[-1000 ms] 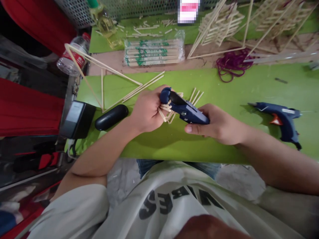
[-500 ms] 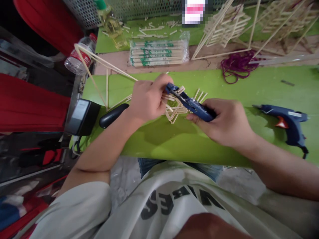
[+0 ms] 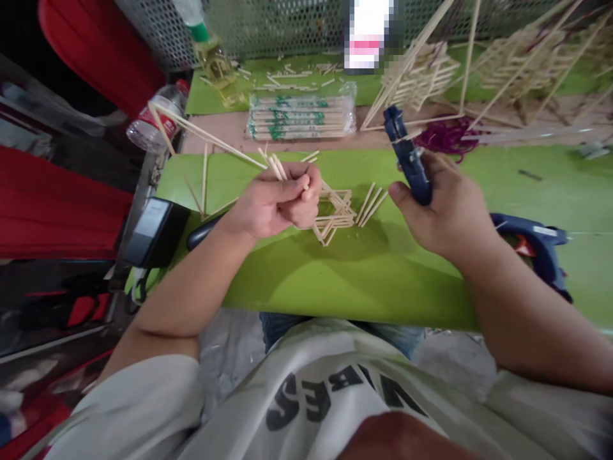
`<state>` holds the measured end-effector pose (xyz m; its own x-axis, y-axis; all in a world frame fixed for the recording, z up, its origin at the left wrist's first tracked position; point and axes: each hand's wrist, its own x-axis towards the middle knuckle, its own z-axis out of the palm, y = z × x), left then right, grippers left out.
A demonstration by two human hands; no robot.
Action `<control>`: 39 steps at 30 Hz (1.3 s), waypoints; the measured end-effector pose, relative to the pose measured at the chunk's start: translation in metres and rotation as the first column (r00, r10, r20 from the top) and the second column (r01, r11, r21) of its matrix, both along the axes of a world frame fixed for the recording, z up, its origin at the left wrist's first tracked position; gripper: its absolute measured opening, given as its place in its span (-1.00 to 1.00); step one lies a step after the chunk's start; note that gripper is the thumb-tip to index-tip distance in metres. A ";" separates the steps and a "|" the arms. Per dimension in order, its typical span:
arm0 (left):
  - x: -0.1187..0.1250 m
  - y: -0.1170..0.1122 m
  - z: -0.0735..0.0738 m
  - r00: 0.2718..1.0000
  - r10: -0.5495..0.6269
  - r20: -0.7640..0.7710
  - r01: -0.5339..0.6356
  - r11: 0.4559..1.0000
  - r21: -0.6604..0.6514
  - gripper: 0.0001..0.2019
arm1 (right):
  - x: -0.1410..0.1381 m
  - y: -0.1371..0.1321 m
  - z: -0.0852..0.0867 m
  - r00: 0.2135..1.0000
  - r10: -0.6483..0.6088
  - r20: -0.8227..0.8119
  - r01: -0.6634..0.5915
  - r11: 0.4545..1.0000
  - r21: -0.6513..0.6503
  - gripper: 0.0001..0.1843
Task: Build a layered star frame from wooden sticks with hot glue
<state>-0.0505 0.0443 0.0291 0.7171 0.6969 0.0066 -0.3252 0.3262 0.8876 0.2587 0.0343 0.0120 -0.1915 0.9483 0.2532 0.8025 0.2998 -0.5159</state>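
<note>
The star (image 3: 335, 223) of thin wood lies on the table (image 3: 287, 275), between the two hands. To the left of the star, the left hand (image 3: 285, 203) is closed around a few sticks (image 3: 276, 167) and hides the star's left part; if it touches there, I cannot tell. Up and to the right of the star, the right hand (image 3: 433, 204) is wrapped around the blue cutter (image 3: 406, 153). Just beside the star's right corner lie some loose sticks (image 3: 370, 207). In my opinion, the sticks in the fist may fall on the star if the grip becomes weak, and a low left wrist could push the star out of shape. Farther right of the star, the glue gun (image 3: 543, 231) is partly behind the right forearm; should it be hot, which I cannot know, a careless move of this arm could cause a burn.
</note>
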 end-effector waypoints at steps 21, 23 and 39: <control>0.013 -0.020 0.003 0.837 -0.514 -0.189 0.479 0.854 -0.202 -0.82 | -0.017 -0.025 0.000 0.885 0.359 0.298 -0.379 0.926 0.010 -0.26; 0.013 -0.021 0.004 0.826 -0.534 -0.181 0.499 0.842 -0.203 -0.81 | -0.017 -0.026 0.000 0.886 0.369 0.282 -0.391 0.920 0.025 -0.26; 0.008 -0.020 0.000 0.762 -0.602 -0.241 0.561 0.798 -0.219 -0.58 | -0.025 -0.034 0.012 0.896 0.329 0.298 -0.311 0.944 -0.109 -0.23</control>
